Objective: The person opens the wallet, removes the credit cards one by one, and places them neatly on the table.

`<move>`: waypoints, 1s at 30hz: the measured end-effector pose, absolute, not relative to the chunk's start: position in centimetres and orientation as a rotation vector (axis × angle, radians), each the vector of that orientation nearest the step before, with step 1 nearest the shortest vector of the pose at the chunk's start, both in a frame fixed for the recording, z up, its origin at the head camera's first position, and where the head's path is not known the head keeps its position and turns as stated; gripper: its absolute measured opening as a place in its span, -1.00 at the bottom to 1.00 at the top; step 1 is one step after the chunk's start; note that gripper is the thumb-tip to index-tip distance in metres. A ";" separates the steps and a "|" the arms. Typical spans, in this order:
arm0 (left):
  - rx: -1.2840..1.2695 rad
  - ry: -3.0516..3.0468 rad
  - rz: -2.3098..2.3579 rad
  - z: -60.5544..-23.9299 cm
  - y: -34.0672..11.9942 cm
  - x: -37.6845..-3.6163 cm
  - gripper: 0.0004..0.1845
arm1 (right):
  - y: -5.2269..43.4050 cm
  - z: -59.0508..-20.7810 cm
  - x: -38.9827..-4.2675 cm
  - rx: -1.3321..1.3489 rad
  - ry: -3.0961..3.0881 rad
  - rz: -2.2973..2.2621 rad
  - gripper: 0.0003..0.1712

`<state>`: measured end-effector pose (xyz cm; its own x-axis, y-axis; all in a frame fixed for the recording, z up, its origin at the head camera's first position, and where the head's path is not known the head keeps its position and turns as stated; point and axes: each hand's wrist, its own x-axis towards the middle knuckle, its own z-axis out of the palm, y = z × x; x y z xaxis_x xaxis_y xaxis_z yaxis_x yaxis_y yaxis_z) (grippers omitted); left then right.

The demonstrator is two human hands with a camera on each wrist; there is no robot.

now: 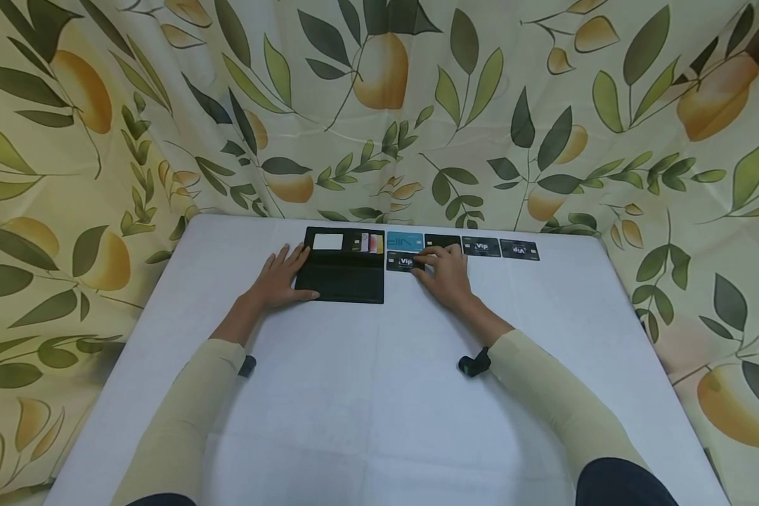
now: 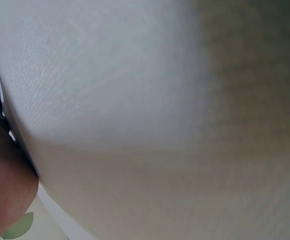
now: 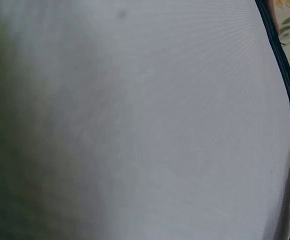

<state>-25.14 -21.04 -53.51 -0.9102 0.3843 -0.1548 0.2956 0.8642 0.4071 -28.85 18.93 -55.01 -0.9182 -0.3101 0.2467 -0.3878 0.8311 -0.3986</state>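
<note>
Left hand (image 1: pixel 282 279) is lying flat with relaxed fingers on the black wallet (image 1: pixel 344 274), centre of the frame; right hand (image 1: pixel 445 274) is pinching a black Vip card (image 1: pixel 403 262) on the desk (image 1: pixel 379 393).

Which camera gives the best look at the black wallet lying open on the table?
The head view: the wallet lies open, whole, with cards in its slots, the left hand resting on it. The wrist views show only thin dark strips at their frame edges, mostly tabletop.
</note>
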 end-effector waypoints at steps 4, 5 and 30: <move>0.523 2.805 0.566 -53.6 -21.1 -25.2 0.20 | 18.9 -55.0 -28.9 0.543 -2.837 0.670 -0.58; 0.524 2.804 0.566 -53.6 -21.1 -25.2 0.20 | 18.9 -55.0 -28.9 0.543 -2.835 0.673 -0.58; 0.517 2.794 0.560 -53.7 -21.1 -25.4 0.22 | 19.0 -55.2 -29.1 0.561 -2.828 0.648 -0.59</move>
